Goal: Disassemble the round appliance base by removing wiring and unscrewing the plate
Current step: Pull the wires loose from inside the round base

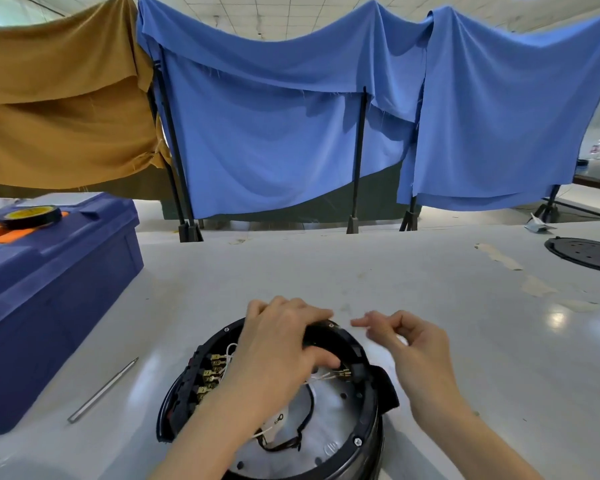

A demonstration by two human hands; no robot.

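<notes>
Round base [373,424] sits at the near edge of the table [326,271], open side up, metal plate [333,407] showing inside. A black wire [307,424] loops loose over the plate, and white wires [321,376] run to the connector on the right wall. Brass terminals [208,375] line the left wall.

My left hand [284,344] clamps the far rim, fingers curled over the outside and thumb inside near the white wires. My right hand [413,355] hovers just right of the rim, fingers loosely bent, and I see nothing in it.

Step looks like wiring removal. I'd brace the base with the left hand, pinch each connector at its metal end with the right, and pull straight, not by the wire. Rim screw [357,441] comes later.

A thin metal tool [103,389] lies to the left. Farther off are a blue toolbox [49,282] with a tape roll [32,216] on top, a black lid [589,252] far right, and blue cloth [274,133] behind.
</notes>
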